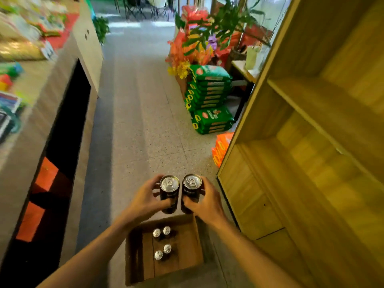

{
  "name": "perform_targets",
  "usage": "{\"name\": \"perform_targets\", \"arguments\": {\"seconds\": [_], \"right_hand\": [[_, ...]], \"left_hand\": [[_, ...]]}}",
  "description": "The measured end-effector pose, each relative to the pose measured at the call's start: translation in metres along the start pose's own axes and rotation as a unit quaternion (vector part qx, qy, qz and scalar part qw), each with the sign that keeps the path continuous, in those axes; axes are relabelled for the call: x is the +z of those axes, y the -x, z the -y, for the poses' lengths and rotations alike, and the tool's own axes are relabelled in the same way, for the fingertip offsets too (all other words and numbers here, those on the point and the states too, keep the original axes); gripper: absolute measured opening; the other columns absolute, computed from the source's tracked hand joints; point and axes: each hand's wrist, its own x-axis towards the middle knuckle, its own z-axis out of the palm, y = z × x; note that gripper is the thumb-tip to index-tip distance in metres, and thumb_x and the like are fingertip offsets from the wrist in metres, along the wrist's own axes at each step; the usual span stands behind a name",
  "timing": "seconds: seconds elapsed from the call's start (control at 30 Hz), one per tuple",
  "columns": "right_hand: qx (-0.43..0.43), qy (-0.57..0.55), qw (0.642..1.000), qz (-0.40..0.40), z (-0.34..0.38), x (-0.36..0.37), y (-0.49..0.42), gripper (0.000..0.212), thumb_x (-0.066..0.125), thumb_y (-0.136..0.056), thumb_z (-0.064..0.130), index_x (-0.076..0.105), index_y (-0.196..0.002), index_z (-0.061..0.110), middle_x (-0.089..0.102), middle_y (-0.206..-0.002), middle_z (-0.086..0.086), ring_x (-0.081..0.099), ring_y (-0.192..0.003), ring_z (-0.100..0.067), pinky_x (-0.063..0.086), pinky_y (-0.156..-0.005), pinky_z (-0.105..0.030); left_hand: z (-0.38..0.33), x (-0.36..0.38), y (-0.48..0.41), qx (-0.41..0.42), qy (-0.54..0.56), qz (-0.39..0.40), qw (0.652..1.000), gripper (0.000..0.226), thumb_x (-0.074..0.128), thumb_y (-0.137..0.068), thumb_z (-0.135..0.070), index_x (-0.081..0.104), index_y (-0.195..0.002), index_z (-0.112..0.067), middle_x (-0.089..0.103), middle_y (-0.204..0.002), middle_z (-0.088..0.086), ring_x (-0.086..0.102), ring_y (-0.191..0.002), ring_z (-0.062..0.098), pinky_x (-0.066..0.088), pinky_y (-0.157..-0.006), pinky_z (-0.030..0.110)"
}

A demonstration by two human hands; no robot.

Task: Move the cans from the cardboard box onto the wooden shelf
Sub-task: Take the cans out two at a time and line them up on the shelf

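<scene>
The left hand (pixel 145 201) grips one tall dark aluminium can (pixel 169 194) and the right hand (pixel 204 201) another (pixel 191 193), side by side above the open brown cardboard box (pixel 188 256), which holds four cans (pixel 162 243), left of the wooden shelf (pixel 311 142).

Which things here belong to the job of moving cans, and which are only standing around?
Part of the job:
- left hand with a can
- right hand with a second can
- cardboard box, four cans inside
- wooden shelf

Just standing about:
- green sacks
- orange packs
- plant
- counter
</scene>
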Motion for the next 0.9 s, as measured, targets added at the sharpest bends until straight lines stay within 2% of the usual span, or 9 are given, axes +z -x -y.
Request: {"name": "perform_targets", "arguments": {"seconds": [0.07,0.17,0.3,0.33,0.5,0.6,0.67,0.8,0.9], "right_hand": [[0.002,-0.022,0.999,-0.034,0.031,-0.027,0.0,0.056,0.084,-0.07,0.032,0.057,-0.118,0.026,0.066,-0.114,0.007,0.063,-0.107,-0.007,0.057,-0.087,-0.031],[-0.005,-0.033,0.996,-0.08,0.069,-0.064,0.0,0.052,0.082,-0.071,0.032,0.057,-0.115,0.025,0.067,-0.109,0.007,0.065,-0.104,-0.009,0.058,-0.085,-0.034],[-0.006,-0.034,0.989,-0.145,0.098,-0.113,-0.003,0.049,0.079,-0.071,0.034,0.058,-0.114,0.028,0.069,-0.108,0.013,0.066,-0.102,-0.004,0.057,-0.083,-0.029],[-0.006,-0.032,0.986,-0.161,0.101,-0.125,-0.004,0.05,0.079,-0.07,0.035,0.058,-0.115,0.027,0.069,-0.109,0.013,0.066,-0.102,-0.002,0.057,-0.083,-0.028],[0.006,-0.013,0.976,-0.219,0.106,-0.189,-0.008,0.051,0.078,-0.066,0.038,0.056,-0.112,0.029,0.068,-0.107,0.016,0.064,-0.099,0.006,0.052,-0.077,-0.016],[0.013,0.0,0.968,-0.251,0.098,-0.227,-0.01,0.053,0.08,-0.068,0.035,0.057,-0.114,0.029,0.068,-0.109,0.015,0.065,-0.101,0.003,0.055,-0.081,-0.02],[0.02,0.009,0.963,-0.27,0.091,-0.256,-0.008,0.05,0.083,-0.071,0.026,0.056,-0.114,0.027,0.068,-0.108,0.014,0.064,-0.1,0.003,0.054,-0.081,-0.019],[0.031,0.026,0.947,-0.319,0.072,-0.317,-0.002,0.055,0.085,-0.072,0.024,0.055,-0.118,0.024,0.066,-0.113,0.01,0.063,-0.104,0.0,0.054,-0.085,-0.02],[0.046,0.03,0.933,-0.356,0.058,-0.361,0.004,0.057,0.086,-0.07,0.024,0.054,-0.117,0.026,0.067,-0.112,0.011,0.063,-0.104,-0.002,0.053,-0.086,-0.021]], "left_hand": [[-0.04,-0.003,-0.007,0.02,0.012,0.018,1.0,0.054,0.084,-0.075,-0.008,0.06,-0.119,-0.028,0.069,-0.117,-0.006,0.065,-0.115,0.017,0.055,-0.098,0.042],[-0.093,-0.001,-0.02,0.053,0.031,0.045,0.997,0.054,0.081,-0.073,-0.018,0.059,-0.122,-0.025,0.07,-0.117,-0.001,0.066,-0.114,0.019,0.055,-0.098,0.045],[-0.152,0.014,-0.048,0.091,0.047,0.106,0.989,0.05,0.081,-0.071,-0.027,0.06,-0.115,-0.041,0.07,-0.118,-0.009,0.065,-0.115,0.01,0.053,-0.093,0.033],[-0.164,0.021,-0.055,0.101,0.05,0.117,0.987,0.05,0.081,-0.072,-0.024,0.061,-0.114,-0.04,0.07,-0.118,-0.009,0.065,-0.115,0.01,0.053,-0.091,0.032],[-0.211,0.063,-0.096,0.131,0.063,0.151,0.978,0.049,0.078,-0.077,0.006,0.06,-0.114,-0.021,0.071,-0.112,-0.008,0.067,-0.109,0.009,0.055,-0.081,0.023],[-0.235,0.092,-0.119,0.142,0.073,0.161,0.974,0.053,0.082,-0.069,-0.008,0.06,-0.116,-0.021,0.071,-0.114,-0.002,0.068,-0.109,0.014,0.055,-0.087,0.03],[-0.252,0.115,-0.135,0.151,0.081,0.172,0.97,0.057,0.082,-0.064,-0.019,0.061,-0.116,-0.025,0.072,-0.114,-0.003,0.068,-0.11,0.014,0.055,-0.088,0.031],[-0.288,0.171,-0.164,0.165,0.074,0.213,0.96,0.052,0.081,-0.073,-0.002,0.06,-0.116,-0.021,0.072,-0.114,0.0,0.068,-0.109,0.013,0.055,-0.09,0.035],[-0.317,0.216,-0.184,0.196,0.069,0.237,0.949,0.053,0.08,-0.075,0.0,0.059,-0.119,-0.02,0.071,-0.115,0.002,0.069,-0.109,0.015,0.056,-0.089,0.031]]}}
